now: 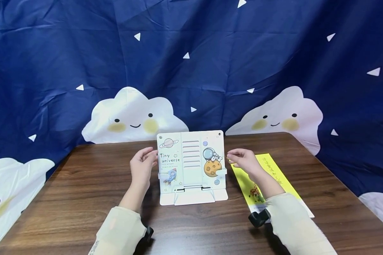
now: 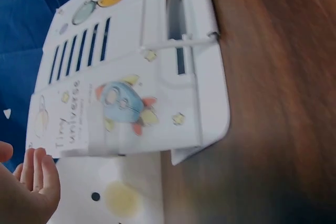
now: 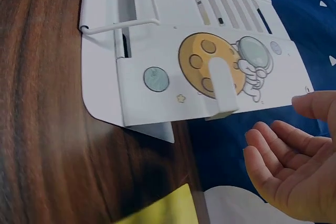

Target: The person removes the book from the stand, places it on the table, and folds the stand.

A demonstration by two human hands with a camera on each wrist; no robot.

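Flanking bookstand (image 1: 191, 177) edges, left hand (image 1: 142, 165), right hand (image 1: 245, 161), wide tabletop (image 1: 79, 198) around

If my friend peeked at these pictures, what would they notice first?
Probably the white stand with its astronaut and rocket, standing on the brown table between the left hand and right hand. Next, perhaps the bright yellow book lying beneath the right forearm. Behind everything hangs a blue curtain with smiling white clouds.

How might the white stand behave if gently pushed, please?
The white stand seems stiff, its flat panel standing straight. Pushed low, it might slide, as the table looks smooth; pushed high, it could tip, being propped upright.
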